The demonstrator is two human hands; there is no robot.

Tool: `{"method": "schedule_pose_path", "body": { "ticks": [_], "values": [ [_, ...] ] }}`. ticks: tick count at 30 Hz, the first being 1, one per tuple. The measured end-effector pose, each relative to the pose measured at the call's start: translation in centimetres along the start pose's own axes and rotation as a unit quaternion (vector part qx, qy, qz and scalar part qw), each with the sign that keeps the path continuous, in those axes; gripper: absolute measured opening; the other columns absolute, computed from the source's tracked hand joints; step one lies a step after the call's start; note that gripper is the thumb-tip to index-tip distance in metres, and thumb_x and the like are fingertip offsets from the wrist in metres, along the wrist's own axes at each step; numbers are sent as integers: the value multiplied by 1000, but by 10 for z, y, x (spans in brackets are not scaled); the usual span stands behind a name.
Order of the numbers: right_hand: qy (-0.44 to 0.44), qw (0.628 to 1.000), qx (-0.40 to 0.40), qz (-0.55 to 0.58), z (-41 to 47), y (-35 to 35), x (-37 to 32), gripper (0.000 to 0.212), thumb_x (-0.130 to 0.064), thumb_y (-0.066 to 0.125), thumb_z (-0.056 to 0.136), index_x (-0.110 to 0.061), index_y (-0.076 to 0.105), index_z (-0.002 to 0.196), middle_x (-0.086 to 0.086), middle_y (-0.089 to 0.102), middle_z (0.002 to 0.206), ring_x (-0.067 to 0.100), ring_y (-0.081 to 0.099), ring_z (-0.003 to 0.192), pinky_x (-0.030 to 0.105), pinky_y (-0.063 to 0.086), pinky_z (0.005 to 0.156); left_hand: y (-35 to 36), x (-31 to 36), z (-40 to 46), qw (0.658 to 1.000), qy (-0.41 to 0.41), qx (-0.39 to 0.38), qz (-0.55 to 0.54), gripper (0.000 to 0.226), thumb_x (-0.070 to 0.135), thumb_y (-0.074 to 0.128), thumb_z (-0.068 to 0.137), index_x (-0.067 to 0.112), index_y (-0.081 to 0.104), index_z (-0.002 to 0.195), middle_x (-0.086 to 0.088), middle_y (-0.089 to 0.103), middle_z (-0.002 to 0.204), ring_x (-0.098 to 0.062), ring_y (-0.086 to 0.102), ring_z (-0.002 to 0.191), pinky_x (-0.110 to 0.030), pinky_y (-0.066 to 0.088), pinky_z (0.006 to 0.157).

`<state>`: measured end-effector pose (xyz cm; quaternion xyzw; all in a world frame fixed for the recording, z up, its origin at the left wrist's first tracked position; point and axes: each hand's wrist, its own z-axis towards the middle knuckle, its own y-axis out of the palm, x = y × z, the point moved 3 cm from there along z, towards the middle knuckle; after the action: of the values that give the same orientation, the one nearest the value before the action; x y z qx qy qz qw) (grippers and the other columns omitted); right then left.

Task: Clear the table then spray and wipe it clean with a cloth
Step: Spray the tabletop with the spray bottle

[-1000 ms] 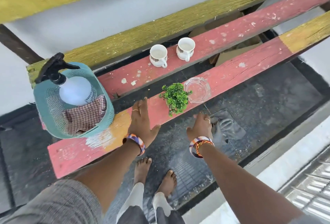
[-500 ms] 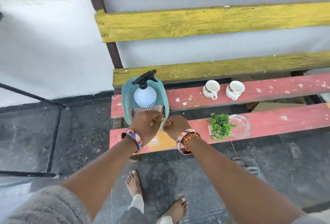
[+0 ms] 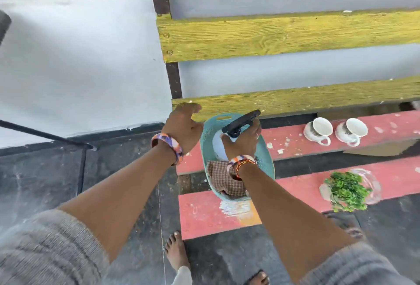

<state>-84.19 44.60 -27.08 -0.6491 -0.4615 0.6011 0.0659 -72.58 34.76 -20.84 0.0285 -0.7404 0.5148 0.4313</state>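
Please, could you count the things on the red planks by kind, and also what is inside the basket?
Cups: 2
Baskets: 1
Spray bottles: 1, in the basket, held by the right hand
Cloths: 1, in the basket
Plants: 1
Glass dishes: 1
Total: 7
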Motion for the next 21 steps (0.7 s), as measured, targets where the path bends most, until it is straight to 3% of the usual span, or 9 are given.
{"method": "schedule_pose_path", "body": {
  "ticks": [2,5,6,9,13,17,19,21],
  "values": [
    [8,995,65,73,3,13,-4,92,-10,71,78,-2,11,148,18,28,151,35,37,134,38,37,103,0,-8,13,998,35,-35,28,44,4,51,83,8,51,127,-10,51,133,-24,61,101,-18,36,88],
    [16,979,119,164,5,20,-10,82,2,66,80,0,18,146,20,35,145,33,42,128,17,34,93,-5,-16,24,994,69,-69,41,42,6,52,84,8,52,126,-11,50,132,-27,63,100,-18,37,88],
    [17,976,130,174,4,19,-11,80,4,64,80,1,19,146,20,37,144,32,43,128,15,33,93,-8,-18,25,993,74,-79,41,42,6,52,85,8,52,126,-11,50,132,-27,65,97,-18,37,87],
    [-10,971,160,175,-3,8,-18,72,4,61,79,4,26,142,22,45,134,33,52,115,27,43,90,-18,-20,24,991,94,-90,33,41,7,52,85,10,52,126,-11,49,132,-25,65,94,-23,41,92],
    [-88,969,156,171,-31,-17,-55,70,7,58,80,2,26,142,14,44,129,21,51,96,10,36,71,-42,-11,16,988,122,-92,20,38,9,53,86,11,53,124,-9,48,132,-23,66,93,-21,41,89],
    [-158,958,169,167,-72,-34,-106,65,10,55,77,-1,31,136,14,51,106,25,53,82,10,36,56,-81,1,-7,985,161,-66,11,35,10,54,87,10,55,122,-9,53,128,-24,64,94,-16,36,78],
    [-192,945,187,186,-102,-36,-131,55,10,55,77,1,39,128,17,52,100,33,55,88,11,39,56,-107,1,-23,982,185,-45,13,33,10,55,87,7,58,120,-11,58,120,-23,62,91,-11,30,71],
    [-198,939,194,206,-131,-33,-151,45,6,56,79,-1,46,122,24,57,104,36,57,96,27,43,66,-135,-2,-41,979,204,-21,16,29,9,55,86,7,62,115,-11,62,115,-22,62,91,-12,33,73]
  ]
}}
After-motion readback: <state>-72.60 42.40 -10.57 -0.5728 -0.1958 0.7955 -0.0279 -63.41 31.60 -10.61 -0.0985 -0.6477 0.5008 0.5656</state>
